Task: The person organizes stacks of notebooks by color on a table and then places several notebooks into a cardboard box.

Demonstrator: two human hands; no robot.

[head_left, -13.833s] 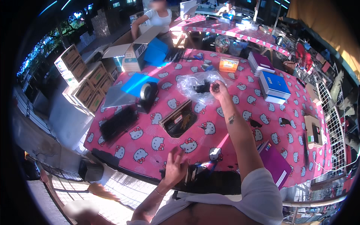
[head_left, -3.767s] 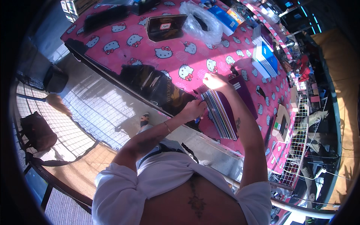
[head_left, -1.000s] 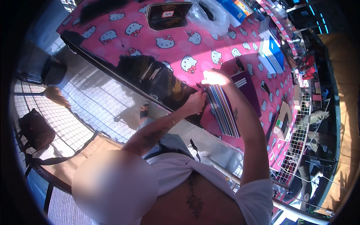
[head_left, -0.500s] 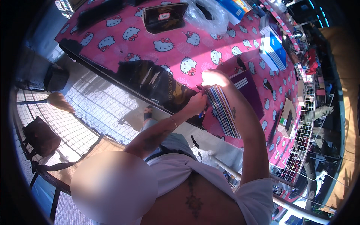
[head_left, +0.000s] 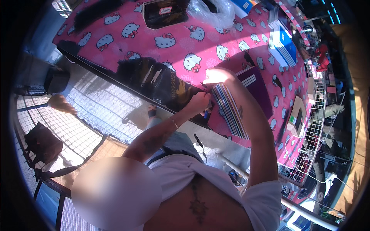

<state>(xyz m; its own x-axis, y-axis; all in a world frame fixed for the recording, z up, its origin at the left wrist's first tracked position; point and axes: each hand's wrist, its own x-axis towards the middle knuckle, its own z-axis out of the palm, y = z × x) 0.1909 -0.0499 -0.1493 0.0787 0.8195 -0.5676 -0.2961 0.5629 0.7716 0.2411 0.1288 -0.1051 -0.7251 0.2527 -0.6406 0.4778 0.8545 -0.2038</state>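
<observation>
Grasping a mostly hidden blue item (head_left: 207,114): left hand (head_left: 200,103). Right hand (head_left: 214,77), at its one o'clock, glare-washed; can't tell grip.

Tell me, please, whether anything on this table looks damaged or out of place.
Yes: the pink tablecloth looks torn along the near edge, left of the left hand, where a ragged black patch interrupts its pattern.

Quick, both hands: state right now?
Left hand: closed on a small blue object, kind unclear.
Right hand: near the stripe-edged notebook stack; whether it grips anything can't be told.
</observation>
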